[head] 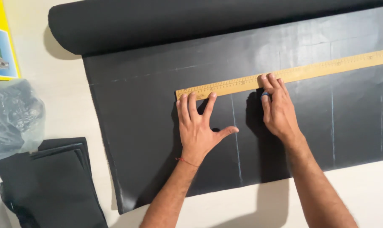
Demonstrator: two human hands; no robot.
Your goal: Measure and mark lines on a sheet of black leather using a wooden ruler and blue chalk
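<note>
head camera looks straight down on a black sheet (157, 139) unrolled from its roll (157, 25) across a pale table (360, 185), with a long wooden ruler (309, 69) laid slanting over it. left hand (198, 126) is spread flat, fingertips pinning the ruler's near end, grasping nothing. right hand (278, 105) presses the ruler's lower edge, fingers curled round a small blue marker (265, 94) touching the sheet.

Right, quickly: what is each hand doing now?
Left hand: open, fingers spread, pressing the long wooden ruler.
Right hand: fingers curled on a small blue object.
</note>
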